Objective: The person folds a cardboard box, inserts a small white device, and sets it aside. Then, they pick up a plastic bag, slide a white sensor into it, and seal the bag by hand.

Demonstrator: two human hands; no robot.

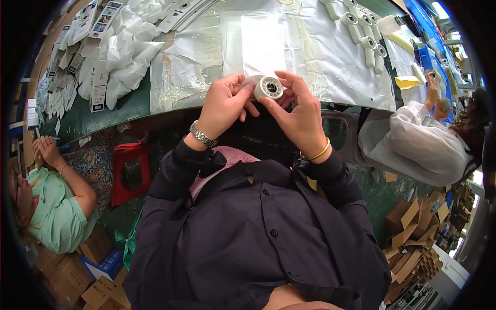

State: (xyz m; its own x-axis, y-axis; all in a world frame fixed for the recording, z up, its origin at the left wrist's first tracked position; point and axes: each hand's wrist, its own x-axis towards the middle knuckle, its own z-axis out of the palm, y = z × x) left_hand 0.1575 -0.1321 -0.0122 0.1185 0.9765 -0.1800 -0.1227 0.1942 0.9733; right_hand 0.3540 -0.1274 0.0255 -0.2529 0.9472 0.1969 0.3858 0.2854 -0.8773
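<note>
At the near edge of the surface, middle position: one white round-headed device, spoked face upward, dark at the centre, held in both hands and apparently raised.

Right hand: grip closed, thumb on the near rim of the head, fingers bent about its right side.

Left hand: grip drawn to a pinch, thumb and forefinger on a pale piece just beside the head; film or part of the device, cannot tell.

Hazard, dropping: judged foremost. Hold appears to be by fingertips on a smooth, curved casing; a slack right thumb could let it slip past the edge toward the lap.

Hazard, marking: metal watch on the left wrist could scrape the casing should the wrists cross. Fingertips near the spokes could smear the face.

Hazard, tearing: if the pale piece is film, a slanted tug could crease or split it.

Hazard, sliding: clear sleeves, lying flat beyond the hands, could skid if a sleeve cuff or knuckle catches them.

Hazard, toppling: similar white units, upper right, lie close together; one knock could roll several. Printed flat cartons, left, are loosely heaped and could slither off if nudged.
</note>
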